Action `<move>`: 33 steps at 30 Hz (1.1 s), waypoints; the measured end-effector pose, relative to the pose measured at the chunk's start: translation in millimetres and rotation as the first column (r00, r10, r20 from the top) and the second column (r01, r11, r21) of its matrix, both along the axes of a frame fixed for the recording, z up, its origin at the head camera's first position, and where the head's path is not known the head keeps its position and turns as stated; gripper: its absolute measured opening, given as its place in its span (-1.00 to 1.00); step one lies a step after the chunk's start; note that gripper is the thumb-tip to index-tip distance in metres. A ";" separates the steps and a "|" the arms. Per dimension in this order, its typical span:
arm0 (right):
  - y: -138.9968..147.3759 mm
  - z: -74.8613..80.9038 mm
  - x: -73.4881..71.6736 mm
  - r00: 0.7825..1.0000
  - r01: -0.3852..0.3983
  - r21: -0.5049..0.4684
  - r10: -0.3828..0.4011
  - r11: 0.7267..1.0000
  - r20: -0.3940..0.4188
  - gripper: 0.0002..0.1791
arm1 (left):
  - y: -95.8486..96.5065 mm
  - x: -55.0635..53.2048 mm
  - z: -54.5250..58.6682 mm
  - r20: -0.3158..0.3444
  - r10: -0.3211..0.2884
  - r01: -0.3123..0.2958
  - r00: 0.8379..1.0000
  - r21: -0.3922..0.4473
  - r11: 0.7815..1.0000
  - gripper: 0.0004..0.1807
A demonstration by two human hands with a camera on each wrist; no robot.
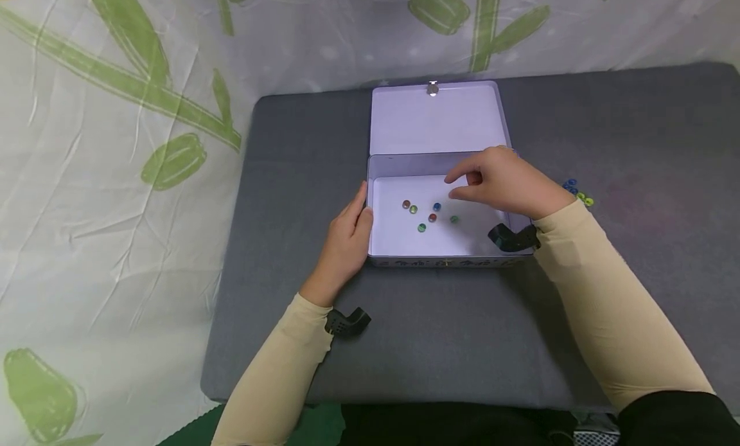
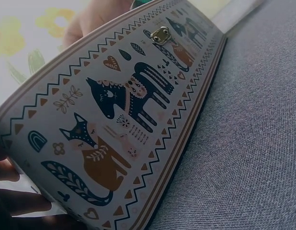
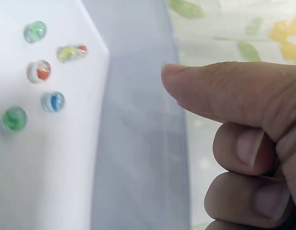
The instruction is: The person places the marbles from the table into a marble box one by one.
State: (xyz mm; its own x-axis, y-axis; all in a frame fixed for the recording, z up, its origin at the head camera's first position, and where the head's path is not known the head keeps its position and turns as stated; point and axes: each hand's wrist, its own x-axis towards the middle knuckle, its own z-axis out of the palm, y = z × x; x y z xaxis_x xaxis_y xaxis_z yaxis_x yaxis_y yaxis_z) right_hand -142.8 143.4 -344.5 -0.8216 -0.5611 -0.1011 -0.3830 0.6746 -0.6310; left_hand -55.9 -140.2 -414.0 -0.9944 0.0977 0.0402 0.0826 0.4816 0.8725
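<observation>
A broad tabletop covered in dark grey woven cloth (image 1: pixel 653 292) has rounded corners and shows a faint pinkish patch on its right side. On that side lies a small cluster of blue ring-like pieces (image 1: pixel 571 184) and yellow-green ring-like pieces (image 1: pixel 587 202), close together. A creased, whitish hanging sheet (image 1: pixel 104 240) runs along the table's left and far sides, printed with green stems and leaves; the right wrist view also shows a yellow-orange flower (image 3: pixel 288 39). Below the near edge are a dark green surface (image 1: pixel 318 425) and a black-and-white patterned object (image 1: pixel 595 438), partly cut off.
</observation>
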 end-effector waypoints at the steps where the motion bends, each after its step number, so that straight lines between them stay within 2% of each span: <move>1: 3.2 2.6 1.9 1.000 0.015 -0.004 -0.015 1.000 -0.006 -0.81 | -0.1 0.0 0.3 -0.001 0.001 -0.001 1.000 -0.002 1.000 -0.40; 6: 22.4 13.2 10.3 0.995 0.087 -0.018 -0.087 0.996 -0.039 -0.81 | -1.5 -0.3 -0.2 0.001 0.004 -0.004 1.000 -0.009 1.000 -0.39; 11: 44.0 14.8 15.0 0.985 0.161 -0.005 -0.161 0.987 -0.062 -0.79 | -4.3 -1.5 -1.6 -0.001 0.004 -0.004 1.000 -0.009 1.000 -0.39; 22: 87.2 -0.6 18.4 0.955 0.297 -0.020 -0.297 0.955 -0.010 -0.68 | -8.3 -0.6 -5.2 -0.005 0.004 -0.004 1.000 -0.004 1.000 -0.38; 33: 119.8 -11.4 18.9 0.935 0.355 0.007 -0.355 0.935 -0.017 -0.63 | -8.2 -1.0 -5.6 -0.003 0.005 -0.005 1.000 0.002 1.000 -0.39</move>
State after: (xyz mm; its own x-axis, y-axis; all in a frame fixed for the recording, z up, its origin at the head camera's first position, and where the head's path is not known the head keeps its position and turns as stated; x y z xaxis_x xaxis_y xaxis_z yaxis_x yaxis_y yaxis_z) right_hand -123.9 263.2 -355.9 -0.9685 -0.2317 -0.0907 -0.1272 0.7744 -0.6198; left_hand -56.9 -148.4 -419.7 -0.9947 0.0931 0.0431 0.0828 0.4798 0.8735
